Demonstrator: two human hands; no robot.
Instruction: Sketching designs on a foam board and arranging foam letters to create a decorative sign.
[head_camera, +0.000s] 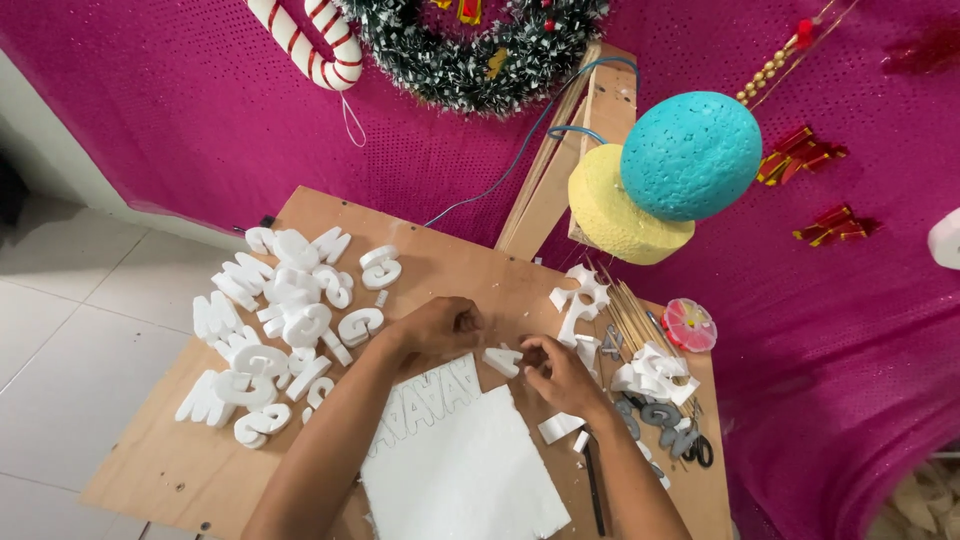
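My left hand (440, 328) rests curled on the wooden board (170, 450), just above a white foam sheet (465, 470) with letter outlines cut along its top edge. What its fingers hold is hidden. My right hand (560, 372) pinches a small white foam letter piece (502, 360) between both hands. A heap of cut white foam letters (280, 320) lies to the left of my left hand.
Foam offcuts (582, 295), wooden skewers (632, 315), scissors (660, 415) and a round pink container (689, 324) lie at the board's right. A blue foam ball (690, 155) and a yellow foam ball (615, 215) stand behind. Magenta cloth (200, 120) with a wreath (480, 50) hangs beyond.
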